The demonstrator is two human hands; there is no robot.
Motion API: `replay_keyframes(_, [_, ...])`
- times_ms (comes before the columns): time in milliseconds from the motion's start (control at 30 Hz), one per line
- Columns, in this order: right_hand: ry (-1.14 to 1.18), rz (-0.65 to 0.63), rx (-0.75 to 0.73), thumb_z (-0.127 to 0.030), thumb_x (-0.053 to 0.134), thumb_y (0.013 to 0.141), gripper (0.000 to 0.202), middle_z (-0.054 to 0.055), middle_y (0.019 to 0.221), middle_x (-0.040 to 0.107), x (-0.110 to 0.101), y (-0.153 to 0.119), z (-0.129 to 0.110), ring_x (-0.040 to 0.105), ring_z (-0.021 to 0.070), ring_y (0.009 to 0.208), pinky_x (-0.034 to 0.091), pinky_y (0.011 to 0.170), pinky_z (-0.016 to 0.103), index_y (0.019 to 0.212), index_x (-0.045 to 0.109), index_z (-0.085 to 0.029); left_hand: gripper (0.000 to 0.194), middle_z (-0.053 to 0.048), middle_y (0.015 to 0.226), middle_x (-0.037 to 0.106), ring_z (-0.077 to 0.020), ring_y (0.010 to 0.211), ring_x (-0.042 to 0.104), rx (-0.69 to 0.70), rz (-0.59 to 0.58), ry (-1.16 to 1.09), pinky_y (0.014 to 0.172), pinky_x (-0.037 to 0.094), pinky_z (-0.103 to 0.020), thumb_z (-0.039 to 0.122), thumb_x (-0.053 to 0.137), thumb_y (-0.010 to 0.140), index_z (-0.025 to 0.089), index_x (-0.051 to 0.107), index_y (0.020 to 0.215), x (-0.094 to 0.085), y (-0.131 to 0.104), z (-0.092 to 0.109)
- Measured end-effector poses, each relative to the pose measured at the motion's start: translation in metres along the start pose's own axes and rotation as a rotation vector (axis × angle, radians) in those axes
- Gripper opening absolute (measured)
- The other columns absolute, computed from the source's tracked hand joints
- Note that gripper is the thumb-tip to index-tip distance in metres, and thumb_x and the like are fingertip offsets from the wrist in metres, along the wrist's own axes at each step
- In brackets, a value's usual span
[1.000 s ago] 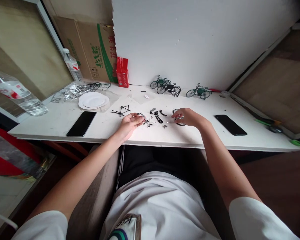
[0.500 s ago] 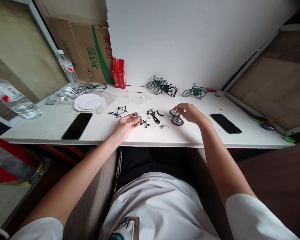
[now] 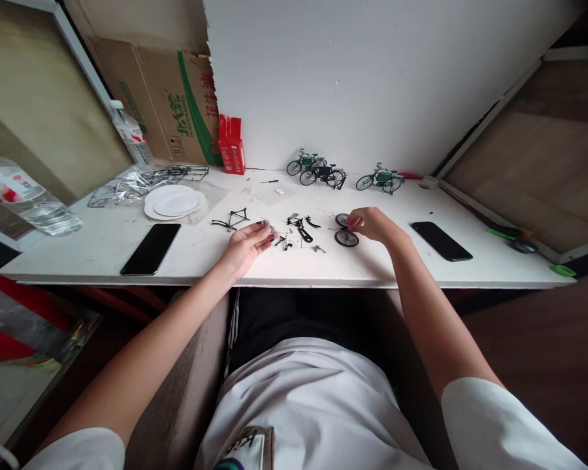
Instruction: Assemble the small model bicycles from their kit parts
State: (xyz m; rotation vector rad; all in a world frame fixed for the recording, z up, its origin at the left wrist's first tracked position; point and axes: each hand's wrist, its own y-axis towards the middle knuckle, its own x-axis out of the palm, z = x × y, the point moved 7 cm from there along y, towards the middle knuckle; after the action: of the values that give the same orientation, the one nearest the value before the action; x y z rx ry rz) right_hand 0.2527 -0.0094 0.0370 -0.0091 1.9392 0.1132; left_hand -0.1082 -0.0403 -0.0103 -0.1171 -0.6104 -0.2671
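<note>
Between the pinched fingers of my left hand (image 3: 246, 248) is a small silvery part (image 3: 271, 228). My right hand (image 3: 368, 223) is closed at the far one of two small black spoked wheels (image 3: 347, 237); its fingertips touch or cover that wheel's edge, and whatever they hold is too small to tell. A black miniature bicycle frame (image 3: 238, 217) lies just beyond my left hand. Several loose black parts (image 3: 302, 232) and tiny silvery pieces (image 3: 319, 249) are spread on the white table (image 3: 372, 264) between my hands.
Three miniature bicycles (image 3: 322, 175) stand at the back. One phone (image 3: 151, 249) lies left, another phone (image 3: 441, 241) right. White discs (image 3: 174, 201), clear plastic wrap, a red box (image 3: 232, 145), a carton (image 3: 157, 98) and water bottles (image 3: 24, 189) are at the left.
My right hand has moved slightly right and down, with its fingers drawn closer together at the wheels. My left hand has stayed nearly in place, keeping the silvery part.
</note>
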Motion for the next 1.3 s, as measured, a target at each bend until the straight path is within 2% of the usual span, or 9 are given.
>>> replay_keyframes(300, [-0.174,0.043,-0.135,-0.018,0.074,0.092,0.017,0.016,0.108,0.083,0.000,0.000,-0.010,0.074,0.0300,0.107,0.055,0.093,0.035,0.103,0.088,-0.018,0.031,-0.008,0.101,0.082,-0.0181,0.100,0.080,-0.007,-0.039,-0.013,0.086,0.057,-0.025,0.019,0.096,0.076,0.014,0.080,0.102,0.003,-0.002,-0.002])
replay_keyframes(400, [-0.158,0.051,-0.157,-0.016,0.069,0.095,0.020,0.015,0.108,0.083,-0.002,-0.002,-0.014,0.074,0.0294,0.104,0.055,0.091,0.036,0.106,0.086,-0.016,0.031,-0.009,0.101,0.082,-0.0180,0.099,0.080,-0.015,-0.036,-0.018,0.086,0.058,-0.025,0.018,0.096,0.075,0.013,0.081,0.102,0.004,-0.002,-0.001])
replay_keyframes(567, [0.102,0.242,-0.164,-0.027,0.066,0.098,0.024,0.014,0.107,0.083,-0.022,-0.010,-0.034,0.075,0.0257,0.095,0.058,0.089,0.036,0.112,0.083,-0.016,0.033,-0.009,0.101,0.083,-0.0179,0.099,0.080,-0.030,-0.050,-0.035,0.088,0.058,-0.025,0.017,0.096,0.074,0.013,0.081,0.104,0.006,-0.004,-0.001])
replay_keyframes(700, [0.469,0.352,-0.155,-0.049,0.074,0.097,0.034,0.014,0.118,0.081,-0.025,-0.014,-0.055,0.075,0.0247,0.098,0.061,0.085,0.035,0.105,0.081,-0.017,0.030,-0.009,0.105,0.083,-0.0193,0.103,0.080,-0.032,-0.070,-0.053,0.094,0.059,-0.029,0.016,0.094,0.076,0.014,0.079,0.103,0.008,-0.005,-0.001])
replay_keyframes(800, [0.755,0.306,-0.144,-0.070,0.078,0.090,0.052,0.012,0.105,0.081,-0.010,-0.013,-0.072,0.073,0.0202,0.085,0.062,0.075,0.032,0.098,0.076,-0.019,0.033,-0.009,0.103,0.083,-0.0192,0.101,0.080,-0.034,-0.079,-0.064,0.093,0.059,-0.029,0.015,0.094,0.076,0.015,0.077,0.105,0.009,-0.005,-0.002])
replay_keyframes(900, [0.929,0.273,-0.182,-0.079,0.077,0.086,0.059,0.008,0.091,0.079,0.005,-0.014,-0.093,0.076,0.0207,0.088,0.063,0.065,0.027,0.098,0.072,-0.021,0.041,-0.010,0.102,0.084,-0.0190,0.099,0.081,-0.039,-0.098,-0.057,0.090,0.059,-0.028,0.015,0.094,0.076,0.015,0.076,0.113,0.010,-0.005,-0.002])
replay_keyframes(967, [1.031,0.282,-0.237,-0.078,0.078,0.086,0.058,0.009,0.098,0.081,0.009,-0.019,-0.110,0.080,0.0221,0.092,0.062,0.059,0.026,0.099,0.070,-0.022,0.041,-0.010,0.103,0.084,-0.0188,0.099,0.081,-0.047,-0.116,-0.052,0.091,0.059,-0.028,0.015,0.094,0.077,0.014,0.075,0.113,0.013,-0.007,-0.002])
replay_keyframes(1100, [1.107,0.242,-0.362,-0.070,0.077,0.092,0.050,0.011,0.110,0.083,0.011,-0.036,-0.144,0.083,0.0234,0.098,0.066,0.061,0.027,0.108,0.068,-0.023,0.035,-0.010,0.102,0.083,-0.0181,0.097,0.080,-0.097,-0.172,-0.057,0.090,0.057,-0.027,0.017,0.094,0.079,0.013,0.078,0.110,0.020,-0.012,-0.008])
replay_keyframes(1300, [1.114,0.127,-0.431,-0.066,0.069,0.100,0.043,0.007,0.100,0.084,0.017,-0.054,-0.171,0.085,0.0234,0.093,0.071,0.068,0.033,0.111,0.059,-0.026,0.034,-0.010,0.107,0.083,-0.0185,0.099,0.078,-0.120,-0.235,-0.040,0.094,0.055,-0.030,0.018,0.094,0.081,0.013,0.082,0.112,0.026,-0.018,-0.015])
